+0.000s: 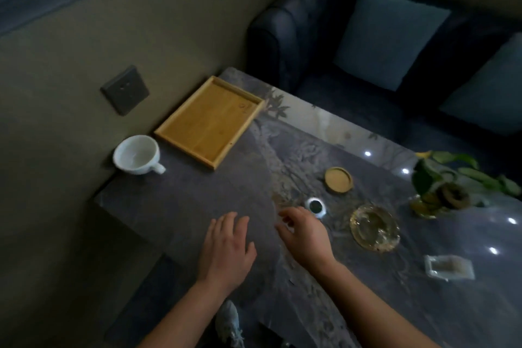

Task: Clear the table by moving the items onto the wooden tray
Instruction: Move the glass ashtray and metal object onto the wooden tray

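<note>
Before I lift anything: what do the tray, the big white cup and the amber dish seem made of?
Tray: wood, perhaps bamboo, matte honey-yellow with straight grain lines. White cup: likely glazed ceramic, opaque with a soft sheen. Amber dish: probably glass, see-through with bright glints, though the blur leaves plastic possible.

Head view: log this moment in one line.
wooden tray: empty | left hand: open, over table | right hand: open, near small cup | white mug: beside tray
</note>
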Tool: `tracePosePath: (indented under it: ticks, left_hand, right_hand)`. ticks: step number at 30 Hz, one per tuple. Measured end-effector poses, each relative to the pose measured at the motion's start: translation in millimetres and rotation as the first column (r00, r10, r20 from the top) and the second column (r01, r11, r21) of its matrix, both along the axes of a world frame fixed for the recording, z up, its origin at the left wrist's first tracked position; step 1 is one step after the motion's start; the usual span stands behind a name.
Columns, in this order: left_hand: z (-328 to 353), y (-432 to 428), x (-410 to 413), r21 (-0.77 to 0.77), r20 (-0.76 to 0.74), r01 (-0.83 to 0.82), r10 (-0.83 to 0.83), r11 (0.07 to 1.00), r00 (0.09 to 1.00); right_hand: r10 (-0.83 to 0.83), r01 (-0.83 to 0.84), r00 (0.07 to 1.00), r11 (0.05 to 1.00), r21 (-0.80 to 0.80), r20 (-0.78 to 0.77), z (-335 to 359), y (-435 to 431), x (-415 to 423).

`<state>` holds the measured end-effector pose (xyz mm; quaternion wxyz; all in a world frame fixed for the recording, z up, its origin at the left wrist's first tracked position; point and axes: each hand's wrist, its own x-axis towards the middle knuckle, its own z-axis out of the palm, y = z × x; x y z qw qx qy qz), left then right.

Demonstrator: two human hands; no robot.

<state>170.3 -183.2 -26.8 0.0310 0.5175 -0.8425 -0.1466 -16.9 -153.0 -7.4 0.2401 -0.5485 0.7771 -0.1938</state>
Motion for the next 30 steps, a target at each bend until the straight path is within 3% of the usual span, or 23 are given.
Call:
tracePosePath:
  ticks: [6, 15, 21, 30]
  left_hand:
    - [14.1, 4.9, -48.1, -0.013, -0.027, 0.186, -0.186, 0.982, 0.982]
    - [11.7, -1.5, -111.1, -0.008, -0.001, 0.340, -0.340, 0.940, 0.940]
    - [7.0, -5.2, -151.5, 0.040, 0.044, 0.320, -0.322, 0.946, 0.946]
    - [-3.3, -17.9, -176.9, 0.212, 0.067, 0.091, -0.107, 0.973, 0.992]
  right_hand:
    - [-0.258, 0.257, 0.966, 0.966, -0.024, -0.009, 10.8, 58.4, -50.0]
    - [-0.558, 0.557, 0.829, 0.830, -0.024, -0.028, 7.1, 110.1, -104.7]
    - [-0.547, 0.549, 0.835, 0.836, 0.013, -0.062, -6.4, 120.2, -143.5]
    - [-0.325, 0.345, 0.938, 0.916, 0.205, -0.123, -29.1, 90.2, -165.0]
